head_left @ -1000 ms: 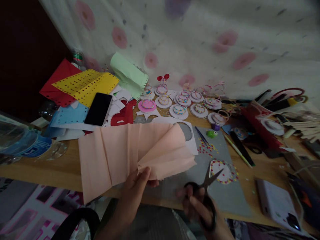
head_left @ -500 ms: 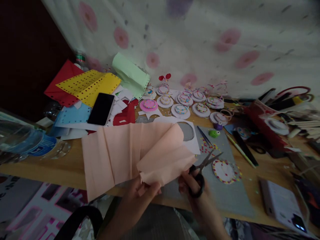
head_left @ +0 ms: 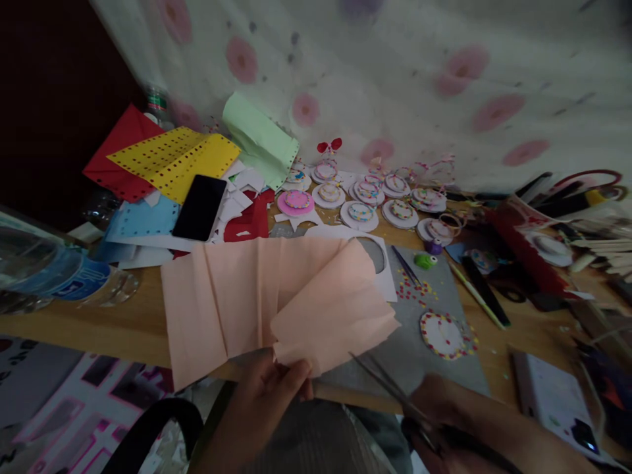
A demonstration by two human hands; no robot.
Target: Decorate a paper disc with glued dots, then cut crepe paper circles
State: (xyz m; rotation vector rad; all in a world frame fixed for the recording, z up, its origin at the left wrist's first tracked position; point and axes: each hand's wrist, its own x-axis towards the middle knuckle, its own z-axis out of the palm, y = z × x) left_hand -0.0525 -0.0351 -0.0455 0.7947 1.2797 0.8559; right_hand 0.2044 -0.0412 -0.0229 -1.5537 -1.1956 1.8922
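Note:
A wide sheet of peach crepe paper (head_left: pixel 237 296) lies over the near part of the table, its right end folded back over itself. My left hand (head_left: pixel 276 395) pinches the lower edge of that fold between thumb and fingers. Lower right, my right hand (head_left: pixel 469 421) is closed on a pair of black-handled scissors (head_left: pixel 390 385). Their blades are parted and point up and left, just below the paper's right end. The right hand is smeared by motion. Right of the paper, a white disc ringed with red and yellow beads (head_left: pixel 442 336) rests on a grey mat (head_left: pixel 459 375).
Small decorated discs (head_left: pixel 359 215) stand in rows at the back. Left are coloured sheets (head_left: pixel 172 164), a black phone (head_left: pixel 200 207) and a water bottle (head_left: pixel 79 276). Tweezers (head_left: pixel 405 265) and loose beads (head_left: pixel 417 289) lie on the mat; a pale device (head_left: pixel 548 395) sits right.
My right hand has drawn the scissors away from the paper, down and right, and their blades now point left. The paper's folded end has spread out; my left hand keeps its pinch.

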